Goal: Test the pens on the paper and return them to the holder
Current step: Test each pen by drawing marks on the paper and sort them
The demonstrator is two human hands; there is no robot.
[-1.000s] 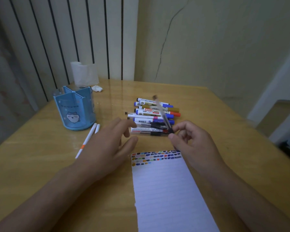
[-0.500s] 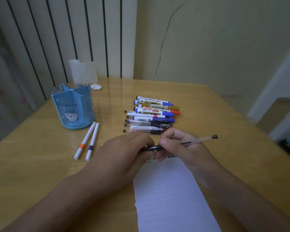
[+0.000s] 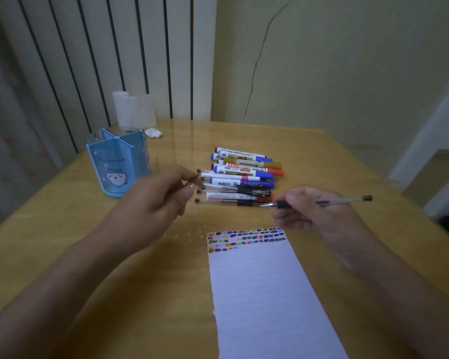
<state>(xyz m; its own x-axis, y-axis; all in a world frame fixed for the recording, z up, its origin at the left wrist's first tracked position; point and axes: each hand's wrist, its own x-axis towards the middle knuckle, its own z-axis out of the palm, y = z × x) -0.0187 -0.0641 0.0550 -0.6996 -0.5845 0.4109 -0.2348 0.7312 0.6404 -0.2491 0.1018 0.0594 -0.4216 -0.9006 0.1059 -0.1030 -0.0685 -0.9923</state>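
My right hand (image 3: 311, 211) grips a clear pen (image 3: 342, 201) level above the table, its bare tip pointing left and its black end to the right. My left hand (image 3: 151, 203) pinches a small dark cap (image 3: 192, 180) between thumb and fingertips, close to the left ends of the pile of pens and markers (image 3: 244, 174). The lined paper (image 3: 259, 294) lies in front of me, with rows of coloured test marks along its top edge. The blue pen holder (image 3: 114, 161) with a cartoon face stands at the left, beyond my left hand.
A roll of tissue (image 3: 134, 108) and a crumpled white scrap (image 3: 153, 132) sit behind the holder by the wall. The wooden table (image 3: 62, 229) ends at the right near a white frame (image 3: 425, 141).
My hands, joined on the pen half a second ago, have drawn apart. The cap came off in my left hand, and my right hand moved right with the uncapped pen.
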